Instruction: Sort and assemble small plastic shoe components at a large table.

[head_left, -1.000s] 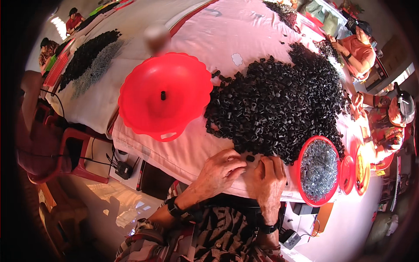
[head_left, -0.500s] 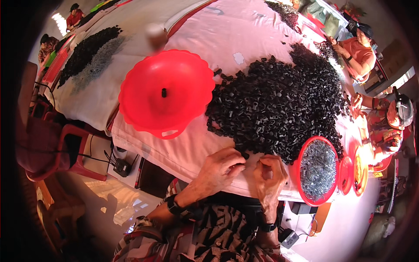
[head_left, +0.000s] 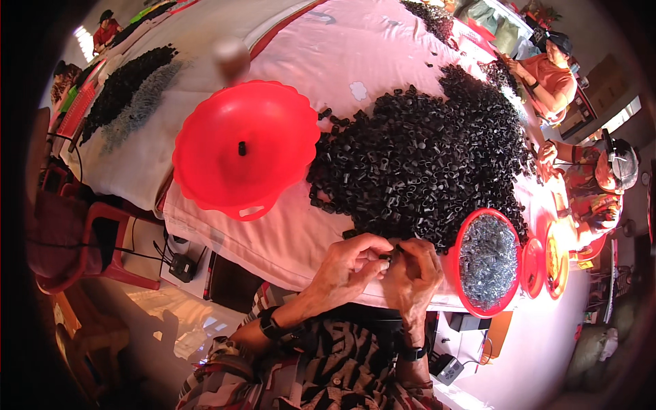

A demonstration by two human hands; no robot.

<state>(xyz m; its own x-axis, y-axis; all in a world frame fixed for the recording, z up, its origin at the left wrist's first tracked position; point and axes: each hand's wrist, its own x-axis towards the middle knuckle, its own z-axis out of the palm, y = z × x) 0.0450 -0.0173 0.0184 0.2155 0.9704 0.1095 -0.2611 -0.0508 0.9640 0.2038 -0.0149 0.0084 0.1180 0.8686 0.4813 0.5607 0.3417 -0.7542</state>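
Note:
My left hand (head_left: pixel 350 268) pinches a small black plastic piece (head_left: pixel 386 257) between thumb and fingertips at the table's near edge. Close beside it on the right, my right hand (head_left: pixel 418 275) is closed, fingertips curled toward that piece; whatever it grips is too small and hidden to name. Just beyond both hands spreads a large pile of small black plastic pieces (head_left: pixel 417 160). A red scalloped basin (head_left: pixel 205 178) stands to the left, a single black piece (head_left: pixel 242 148) at its middle. Right of my hands, a red oval bowl (head_left: pixel 454 273) is filled with small clear, silvery parts (head_left: pixel 488 263).
A pink cloth (head_left: pixel 246 249) covers the table. Small red (head_left: pixel 532 268) and orange (head_left: pixel 557 270) dishes stand beyond the oval bowl. Co-workers (head_left: pixel 550 78) sit along the right side, others at the far left. A red plastic chair (head_left: pixel 102 236) stands at lower left.
My hands have drawn together, and a black piece now shows in my left fingertips. The whole view has shifted slightly, moving the basin and pile a little left in the picture.

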